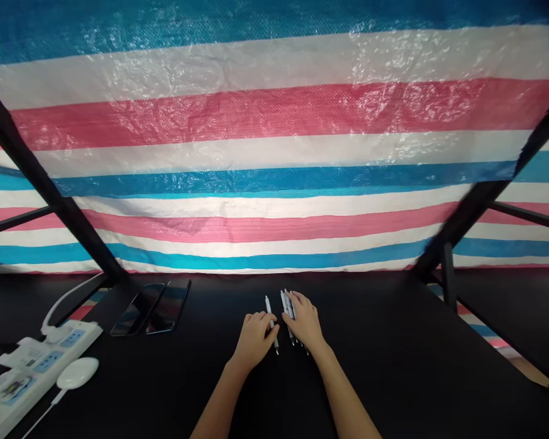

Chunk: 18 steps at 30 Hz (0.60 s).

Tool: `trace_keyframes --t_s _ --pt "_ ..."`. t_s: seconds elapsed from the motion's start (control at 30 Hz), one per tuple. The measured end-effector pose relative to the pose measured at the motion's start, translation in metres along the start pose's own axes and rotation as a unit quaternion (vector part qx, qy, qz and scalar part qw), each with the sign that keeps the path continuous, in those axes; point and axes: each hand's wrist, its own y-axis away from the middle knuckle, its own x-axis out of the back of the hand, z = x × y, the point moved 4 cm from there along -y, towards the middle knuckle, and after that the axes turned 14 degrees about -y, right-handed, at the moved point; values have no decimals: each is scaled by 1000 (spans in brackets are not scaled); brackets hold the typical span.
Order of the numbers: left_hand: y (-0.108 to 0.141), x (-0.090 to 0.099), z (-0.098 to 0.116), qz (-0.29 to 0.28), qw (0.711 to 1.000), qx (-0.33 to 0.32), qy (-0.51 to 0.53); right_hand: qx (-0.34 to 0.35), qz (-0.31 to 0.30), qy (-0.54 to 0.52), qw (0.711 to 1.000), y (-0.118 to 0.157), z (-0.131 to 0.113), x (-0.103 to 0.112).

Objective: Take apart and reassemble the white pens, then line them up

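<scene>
Blk tbl (pixel 370 366): L hand (pixel 255 336) on pen (pixel 268 306), R hand (pixel 307 323) on pens (pixel 290 333)

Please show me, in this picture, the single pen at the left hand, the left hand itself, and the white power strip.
Single pen (pixel 268 304): head view, on its upper barrel.
Left hand (pixel 255 334): head view, on its back.
White power strip (pixel 49 362): head view, on a blue socket panel.
</scene>
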Motion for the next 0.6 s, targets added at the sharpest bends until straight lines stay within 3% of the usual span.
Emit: trace_keyframes --t_s 0.4,0.6 --pt "0 1 1 -8 1000 10 8 9 -57 18 998 -6 9 -4" --pt "0 2 -4 2 999 31 35 8 -17 -3 1000 -5 10 6"
